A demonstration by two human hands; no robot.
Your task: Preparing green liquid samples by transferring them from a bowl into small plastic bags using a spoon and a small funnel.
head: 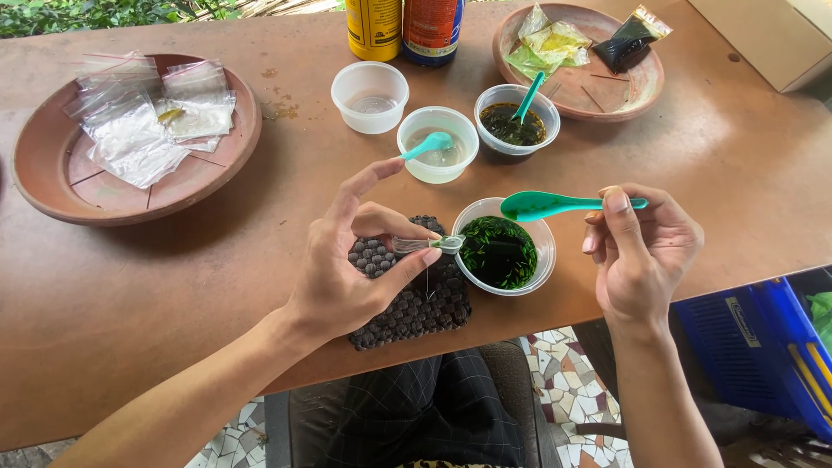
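- Head view, centre: left hand (347,269) pinches a small clear bag (426,245) between thumb and fingers, index raised.
- Centre right: right hand (641,251) grips a green spoon (542,205) level over a tub (544,247) of green plants.
- Above: three tubs, one (517,117) holding dark liquid.

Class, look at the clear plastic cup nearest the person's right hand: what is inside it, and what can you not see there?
The cup holds dark liquid covered with fine green plant bits. The green spoon in the right hand hovers above it. The cup's bottom is hidden beneath the dark liquid.
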